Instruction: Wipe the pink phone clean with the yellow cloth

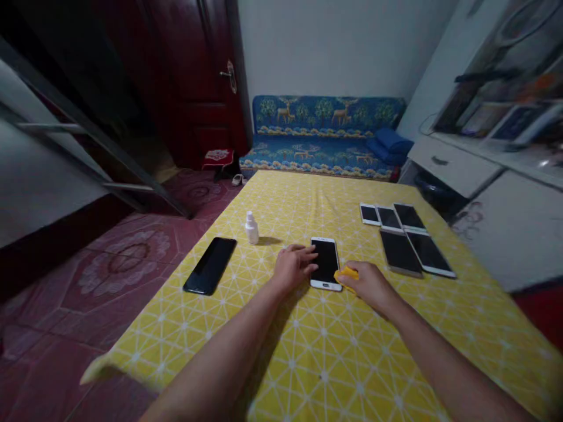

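A white smartphone (325,258) with a dark screen lies face up on the yellow patterned tablecloth (303,346). My left hand (294,265) rests at its left edge, fingers stretched out and touching the phone. At the lower right edge of the phone, my right hand (366,281) is closed around a yellow cloth (347,277), which touches the phone's side. A white spray bottle (251,228) stands upright beyond my left hand. Farther left, a black smartphone (210,266) lies face up near the table's left edge.
Several phones lie grouped on the right, among them a grey-framed phone (400,252) and a white-framed phone (430,253). A blue patterned sofa (308,146) stands past the table's far edge. A white cabinet (514,217) is at the right, a metal ladder (101,146) at the left.
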`<state>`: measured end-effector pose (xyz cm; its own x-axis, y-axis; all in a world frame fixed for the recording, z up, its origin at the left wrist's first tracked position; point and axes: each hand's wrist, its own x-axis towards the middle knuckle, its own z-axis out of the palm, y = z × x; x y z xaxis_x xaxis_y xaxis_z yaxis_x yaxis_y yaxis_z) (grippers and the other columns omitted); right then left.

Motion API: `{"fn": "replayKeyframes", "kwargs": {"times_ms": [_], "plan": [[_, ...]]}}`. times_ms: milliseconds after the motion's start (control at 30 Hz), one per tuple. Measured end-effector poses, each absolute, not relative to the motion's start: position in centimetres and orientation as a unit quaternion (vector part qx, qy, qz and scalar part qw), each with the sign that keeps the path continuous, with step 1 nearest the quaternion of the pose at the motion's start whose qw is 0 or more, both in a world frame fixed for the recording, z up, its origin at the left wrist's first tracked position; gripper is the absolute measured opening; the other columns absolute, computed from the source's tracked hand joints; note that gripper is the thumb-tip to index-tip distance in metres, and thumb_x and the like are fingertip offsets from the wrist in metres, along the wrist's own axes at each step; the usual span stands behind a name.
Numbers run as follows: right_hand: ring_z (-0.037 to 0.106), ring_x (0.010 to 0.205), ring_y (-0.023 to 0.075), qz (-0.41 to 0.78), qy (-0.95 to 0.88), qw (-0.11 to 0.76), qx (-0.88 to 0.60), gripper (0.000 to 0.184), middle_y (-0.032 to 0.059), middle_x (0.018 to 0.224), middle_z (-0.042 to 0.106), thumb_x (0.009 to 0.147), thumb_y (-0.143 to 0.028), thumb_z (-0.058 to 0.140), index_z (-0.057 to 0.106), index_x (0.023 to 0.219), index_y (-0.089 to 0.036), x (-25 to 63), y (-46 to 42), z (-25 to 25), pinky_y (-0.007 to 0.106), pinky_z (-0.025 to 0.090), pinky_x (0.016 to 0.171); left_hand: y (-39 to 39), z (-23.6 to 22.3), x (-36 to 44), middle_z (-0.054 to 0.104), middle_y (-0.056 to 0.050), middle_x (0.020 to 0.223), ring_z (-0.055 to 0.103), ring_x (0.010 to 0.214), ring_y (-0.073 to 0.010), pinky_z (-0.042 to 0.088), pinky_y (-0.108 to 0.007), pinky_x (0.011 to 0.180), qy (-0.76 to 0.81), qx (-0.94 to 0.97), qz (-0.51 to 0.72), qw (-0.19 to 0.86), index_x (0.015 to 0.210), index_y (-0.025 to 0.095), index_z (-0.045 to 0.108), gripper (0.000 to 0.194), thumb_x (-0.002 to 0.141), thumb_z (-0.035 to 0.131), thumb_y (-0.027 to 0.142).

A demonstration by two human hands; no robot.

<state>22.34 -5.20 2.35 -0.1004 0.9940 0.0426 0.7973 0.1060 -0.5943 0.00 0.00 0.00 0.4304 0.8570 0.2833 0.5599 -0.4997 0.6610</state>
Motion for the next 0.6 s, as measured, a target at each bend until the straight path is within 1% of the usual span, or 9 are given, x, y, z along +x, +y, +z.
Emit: {"fn": "replayKeyframes", "kwargs": {"times_ms": [167,333,467,600], "plan": [[0.048,0.051,0.0120,0.240,-0.679,0.216,-0.660,0.024,-0.0020,0.055,0.053,0.076,-0.037,0.061,0.053,0.062,-0.020,23.3,-3.6,1.5,0.024,0.029,0.049,0.1,-0.1,0.0,0.065,-0.001,0.131,0.056,0.119,-0.0262,0.044,-0.044,0.105,0.433,0.809,0.308,0.250,0.115,0.029,0.073,0.034,0.081,0.074,0.029],[0.048,0.048,0.0107,0.234,-0.648,0.231,-0.687,0.025,-0.0027,0.053,0.052,0.077,-0.036,0.063,0.054,0.061,-0.019,23.4,-1.7,0.9,0.023,0.030,0.047,0.1,0.0,0.0,0.064,-0.001,0.132,0.055,0.123,-0.0280,0.041,-0.047,0.107,0.438,0.806,0.302,0.260,0.115,0.027,0.073,0.034,0.082,0.074,0.029],[0.050,0.047,0.0109,0.215,-0.633,0.231,-0.707,0.024,-0.0021,0.053,0.054,0.076,-0.035,0.067,0.058,0.062,-0.018,23.3,0.2,1.2,0.022,0.031,0.048,0.0,0.4,0.1,0.064,-0.001,0.132,0.054,0.126,-0.0275,0.040,-0.047,0.109,0.446,0.802,0.294,0.268,0.115,0.028,0.073,0.033,0.082,0.074,0.028],[0.051,0.046,0.0111,0.199,-0.623,0.227,-0.722,0.023,-0.0014,0.051,0.055,0.075,-0.031,0.069,0.060,0.059,-0.017,23.2,1.9,1.6,0.023,0.032,0.048,0.0,0.5,0.1,0.064,0.000,0.132,0.054,0.127,-0.0269,0.040,-0.047,0.110,0.445,0.801,0.291,0.274,0.115,0.028,0.072,0.033,0.082,0.074,0.027]]}}
